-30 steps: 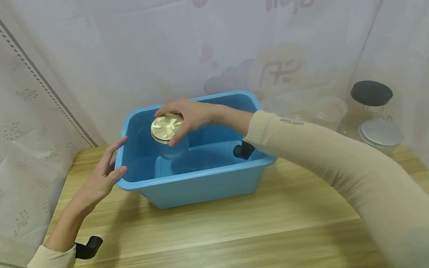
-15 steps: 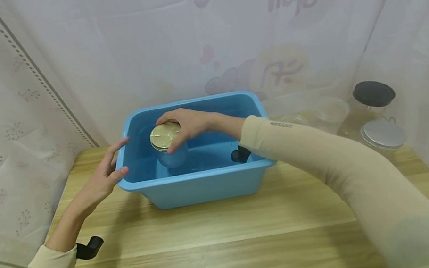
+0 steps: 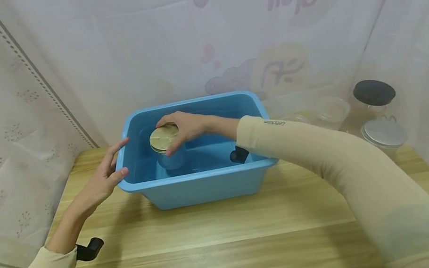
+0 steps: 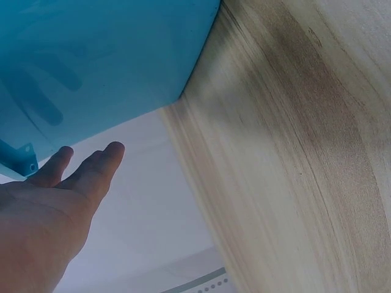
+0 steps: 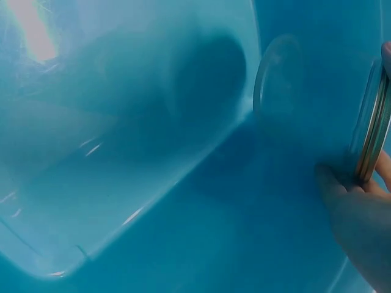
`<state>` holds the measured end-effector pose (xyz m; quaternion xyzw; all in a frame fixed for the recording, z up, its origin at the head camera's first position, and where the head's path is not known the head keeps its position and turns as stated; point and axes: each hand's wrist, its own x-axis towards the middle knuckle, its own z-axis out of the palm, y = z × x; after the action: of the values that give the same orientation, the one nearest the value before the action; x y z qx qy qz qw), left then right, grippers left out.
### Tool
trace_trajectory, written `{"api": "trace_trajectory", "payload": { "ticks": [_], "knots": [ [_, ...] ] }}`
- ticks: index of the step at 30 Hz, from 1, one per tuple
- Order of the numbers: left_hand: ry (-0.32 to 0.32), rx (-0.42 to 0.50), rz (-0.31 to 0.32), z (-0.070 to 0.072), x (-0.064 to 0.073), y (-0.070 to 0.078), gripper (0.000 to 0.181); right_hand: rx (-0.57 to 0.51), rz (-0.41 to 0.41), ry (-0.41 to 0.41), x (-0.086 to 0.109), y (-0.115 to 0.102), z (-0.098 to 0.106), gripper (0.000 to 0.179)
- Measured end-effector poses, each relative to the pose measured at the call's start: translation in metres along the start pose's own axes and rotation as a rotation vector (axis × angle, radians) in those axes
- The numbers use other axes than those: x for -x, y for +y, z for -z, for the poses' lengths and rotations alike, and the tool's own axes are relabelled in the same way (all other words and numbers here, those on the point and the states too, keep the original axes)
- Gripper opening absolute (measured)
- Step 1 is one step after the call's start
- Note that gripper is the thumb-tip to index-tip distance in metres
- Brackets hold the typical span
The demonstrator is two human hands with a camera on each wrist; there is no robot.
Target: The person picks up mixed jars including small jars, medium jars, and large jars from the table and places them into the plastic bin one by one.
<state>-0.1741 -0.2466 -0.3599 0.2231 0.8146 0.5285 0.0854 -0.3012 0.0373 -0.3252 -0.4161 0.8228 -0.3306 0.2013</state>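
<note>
A blue plastic tub (image 3: 207,188) stands on the wooden table. Inside its left half is a clear jar (image 3: 172,160) with a gold lid (image 3: 158,139). My right hand (image 3: 192,125) grips the jar by its lid from above, thumb in front and fingers behind. The right wrist view shows the jar's clear bottom (image 5: 278,79) at the tub's floor; whether it touches is hard to tell. My left hand (image 3: 96,183) rests against the tub's left rim, thumb and fingertips spread. In the left wrist view its fairly straight fingers (image 4: 101,168) lie along the tub's outer side.
At the table's right back stand a jar with a black lid (image 3: 374,93), one with a silver lid (image 3: 384,132) and a clear container (image 3: 330,109), partly behind my right sleeve. Pale printed curtains (image 3: 139,46) hang behind and beside the table.
My right hand has lowered the jar deeper into the tub, mostly during the first half second, with a slight shift left. The left hand has stayed at the rim.
</note>
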Motion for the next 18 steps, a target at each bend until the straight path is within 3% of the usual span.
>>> {"api": "trace_trajectory", "payload": {
  "ticks": [9, 18],
  "knots": [
    [0.004, -0.002, -0.009, 0.001, 0.0, -0.002, 0.066, 0.004, -0.026, 0.029, -0.003, 0.001, -0.005, 0.087],
    [-0.005, 0.003, -0.02, 0.0, -0.001, -0.002, 0.066, 0.047, -0.046, -0.011, -0.009, 0.004, -0.015, 0.088]
  ]
}}
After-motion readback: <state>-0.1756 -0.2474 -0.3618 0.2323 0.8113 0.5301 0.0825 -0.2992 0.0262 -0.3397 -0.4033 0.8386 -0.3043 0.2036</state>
